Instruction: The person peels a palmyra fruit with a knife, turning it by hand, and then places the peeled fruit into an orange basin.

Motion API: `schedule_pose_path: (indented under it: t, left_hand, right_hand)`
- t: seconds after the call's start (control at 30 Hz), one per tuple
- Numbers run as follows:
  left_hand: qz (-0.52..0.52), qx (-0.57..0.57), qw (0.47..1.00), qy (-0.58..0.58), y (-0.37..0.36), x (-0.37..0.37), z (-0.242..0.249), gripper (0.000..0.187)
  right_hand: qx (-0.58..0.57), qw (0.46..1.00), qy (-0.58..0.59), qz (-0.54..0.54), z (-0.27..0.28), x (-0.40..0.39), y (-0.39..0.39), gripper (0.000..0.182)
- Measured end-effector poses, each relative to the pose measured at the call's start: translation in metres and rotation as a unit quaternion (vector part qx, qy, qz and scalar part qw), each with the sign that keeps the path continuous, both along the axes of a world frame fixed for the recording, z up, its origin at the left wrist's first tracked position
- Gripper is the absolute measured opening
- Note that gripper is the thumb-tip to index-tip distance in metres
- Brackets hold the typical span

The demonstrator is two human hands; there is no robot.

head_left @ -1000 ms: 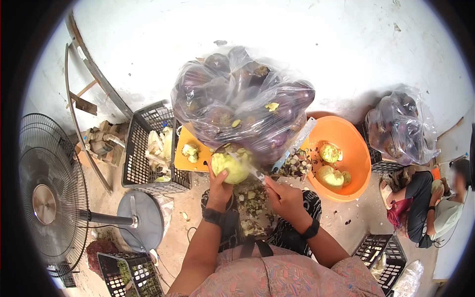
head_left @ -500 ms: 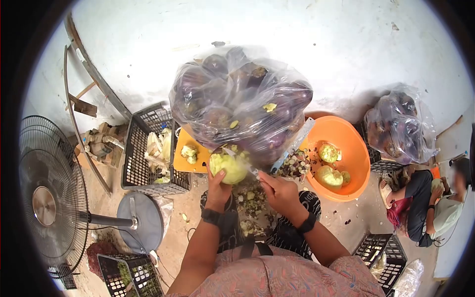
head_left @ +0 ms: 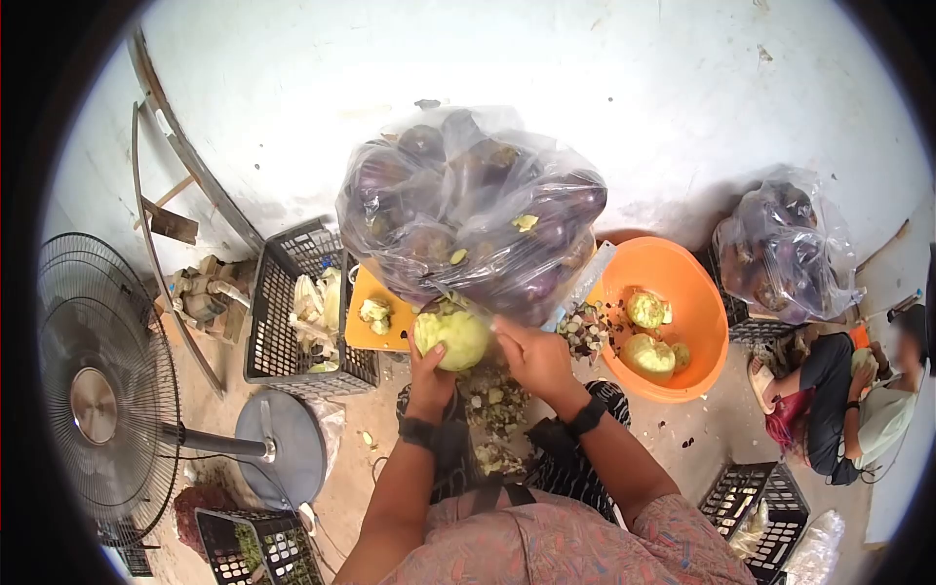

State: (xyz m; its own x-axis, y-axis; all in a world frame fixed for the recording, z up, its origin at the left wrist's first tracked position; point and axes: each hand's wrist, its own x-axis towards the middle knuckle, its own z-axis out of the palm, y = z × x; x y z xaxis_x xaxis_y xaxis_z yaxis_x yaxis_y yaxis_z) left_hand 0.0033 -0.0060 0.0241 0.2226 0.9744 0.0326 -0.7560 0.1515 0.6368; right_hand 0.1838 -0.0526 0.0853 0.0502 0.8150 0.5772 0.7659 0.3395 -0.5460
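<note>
The left hand (head_left: 431, 369) holds a round, pale green peeled eggplant (head_left: 451, 335) from below, with the fingers curled around its lower side. This eggplant is just in front of the big clear plastic bag of dark purple eggplants (head_left: 468, 210), touching its lower edge. The right hand (head_left: 531, 358) is pressed against the right side of the pale green eggplant, with the fingers folded together; I cannot tell if it holds something, because its inner side is hidden. Below the bag, between the knees, a heap of purple and green peels (head_left: 494, 409) lies on the floor. To the right of the bag stands a round orange plastic basin (head_left: 697, 302) with more peeled pieces inside. To the left of the bag are a small orange tray (head_left: 370, 336) and a black plastic crate (head_left: 283, 302).
</note>
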Motion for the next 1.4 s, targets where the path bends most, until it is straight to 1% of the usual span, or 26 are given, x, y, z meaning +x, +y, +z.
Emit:
schedule_pose_path:
  t: [0.03,0.1,0.13,0.2,0.23,0.3,0.43,0.63,0.77,0.93,1.0,1.03,1.1,1.23,1.3,1.33,1.4]
  left_hand:
    - [0.005,-0.015,1.0,-0.013,0.0,0.0,0.001,0.071]
    - [0.003,-0.021,1.0,-0.022,0.001,0.0,0.003,0.071]
    - [-0.001,-0.027,0.999,-0.031,0.0,0.0,0.004,0.071]
    - [0.0,-0.034,0.999,-0.036,-0.001,-0.001,0.005,0.071]
    - [-0.001,-0.04,0.998,-0.042,-0.001,-0.001,0.004,0.071]
    - [-0.002,-0.039,0.998,-0.043,0.0,0.0,0.002,0.071]
    - [0.008,-0.013,1.0,-0.026,0.0,0.0,-0.001,0.067]
    - [0.001,-0.022,1.0,-0.012,-0.001,-0.002,0.001,0.067]
    - [0.002,-0.033,0.999,-0.034,0.0,-0.001,-0.001,0.067]
    - [0.006,-0.028,1.0,-0.013,-0.002,-0.001,0.0,0.068]
    - [0.003,-0.022,1.0,-0.012,0.0,-0.001,-0.001,0.068]
    - [0.0,-0.016,1.0,-0.01,0.0,-0.001,-0.001,0.069]
    - [0.006,-0.018,1.0,-0.008,0.0,-0.001,-0.001,0.07]
    - [0.016,-0.022,1.0,-0.004,-0.001,-0.002,0.001,0.071]
    - [0.019,-0.027,0.999,-0.004,-0.002,-0.003,0.002,0.071]
    - [0.02,-0.031,0.999,-0.003,-0.001,-0.003,0.003,0.072]
    - [0.023,-0.026,0.999,0.0,0.0,-0.003,0.001,0.073]
  right_hand:
    - [0.001,1.0,0.0,0.001,0.001,0.002,-0.003,0.025]
    - [-0.012,0.996,0.08,0.027,0.001,0.007,-0.018,0.031]
    - [-0.013,0.996,0.08,0.028,-0.001,0.009,-0.026,0.031]
    - [-0.003,0.999,0.035,0.027,-0.006,0.009,-0.043,0.03]
    - [-0.004,0.999,0.035,0.025,-0.007,0.008,-0.05,0.03]
    - [-0.014,0.999,-0.033,-0.002,-0.009,0.007,-0.06,0.03]
    - [0.007,1.0,-0.023,-0.001,-0.009,0.004,-0.058,0.031]
    - [0.014,1.0,-0.024,0.0,-0.012,0.003,-0.049,0.03]
    - [0.001,1.0,-0.006,0.003,-0.01,-0.003,-0.042,0.03]
    - [0.011,1.0,0.019,0.005,-0.011,-0.004,-0.029,0.029]
    - [-0.03,0.999,0.027,0.005,-0.006,-0.004,-0.024,0.028]
    - [-0.03,0.999,0.027,0.004,-0.008,-0.005,-0.021,0.028]
    - [0.007,0.999,0.045,0.007,-0.015,-0.005,-0.015,0.027]
    - [0.03,0.997,0.065,-0.015,-0.013,0.002,-0.018,0.028]
    - [-0.003,1.0,0.004,-0.011,-0.006,0.008,-0.034,0.03]
    - [-0.004,1.0,0.003,-0.011,-0.004,0.007,-0.041,0.03]
    - [0.013,0.999,-0.035,0.01,-0.001,0.005,-0.053,0.03]
